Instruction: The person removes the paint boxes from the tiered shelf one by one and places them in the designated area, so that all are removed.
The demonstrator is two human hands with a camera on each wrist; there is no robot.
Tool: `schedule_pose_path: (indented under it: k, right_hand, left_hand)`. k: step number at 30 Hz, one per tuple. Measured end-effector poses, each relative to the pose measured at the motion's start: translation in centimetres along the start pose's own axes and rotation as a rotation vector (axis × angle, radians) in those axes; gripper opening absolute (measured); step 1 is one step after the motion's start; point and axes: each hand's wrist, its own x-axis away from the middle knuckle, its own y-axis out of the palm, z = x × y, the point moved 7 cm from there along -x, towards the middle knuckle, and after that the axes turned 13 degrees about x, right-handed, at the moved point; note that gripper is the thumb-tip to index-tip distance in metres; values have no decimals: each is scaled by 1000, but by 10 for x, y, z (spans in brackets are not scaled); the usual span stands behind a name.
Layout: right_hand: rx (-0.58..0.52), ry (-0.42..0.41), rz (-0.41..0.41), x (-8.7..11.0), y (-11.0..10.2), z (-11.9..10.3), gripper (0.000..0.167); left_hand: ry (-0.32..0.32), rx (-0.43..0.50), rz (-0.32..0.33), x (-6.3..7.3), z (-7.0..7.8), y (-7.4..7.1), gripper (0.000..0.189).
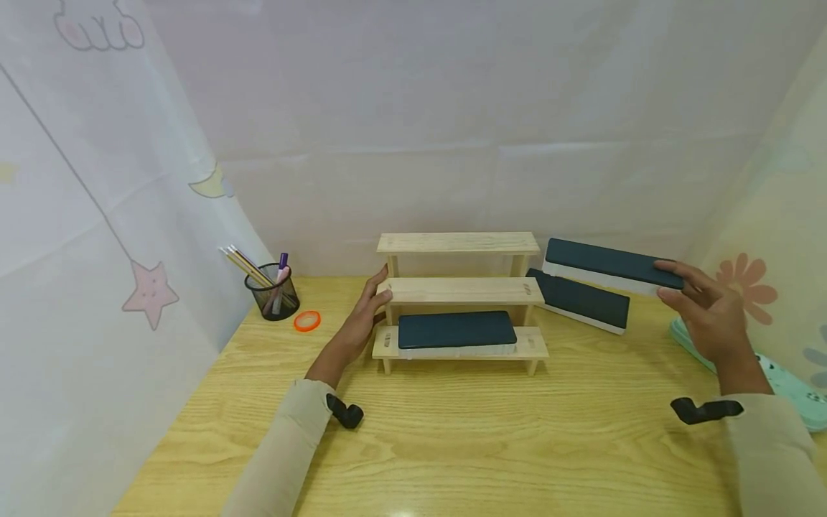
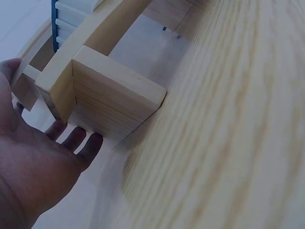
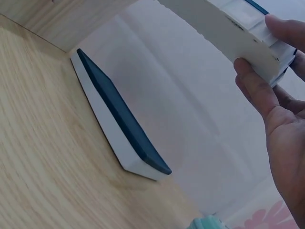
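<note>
A three-tier wooden stand [image 1: 459,290] is at the middle of the table, a long white box with a dark blue top [image 1: 457,329] lying on its lowest tier. My left hand [image 1: 359,324] grips the stand's left end, the thumb at the middle tier and the other fingers partly hidden behind. In the left wrist view, the fingers curl by the lower tier's end. To the right of the stand, my right hand [image 1: 717,316] pinches the right end of a second such box [image 1: 614,266], held above the table. A third box [image 3: 119,114] lies on the table below it.
A black mesh cup [image 1: 274,293] with pencils and pens stands at the back left, beside an orange ring [image 1: 306,321]. At the right edge lies a mint-green patterned item [image 1: 791,388], partly behind my right arm. Pale cloth hangs around the table's back and sides.
</note>
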Motion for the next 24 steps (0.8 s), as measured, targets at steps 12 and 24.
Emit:
schedule_pose_path:
  k: [12,24]
  right_hand:
    - [196,88,-25,13,-1,36,48]
    - [224,54,-154,18,15,54,49]
  left_hand:
    - [14,-10,0,1,-1,0,57]
    - [4,2,-7,0,1,0,59]
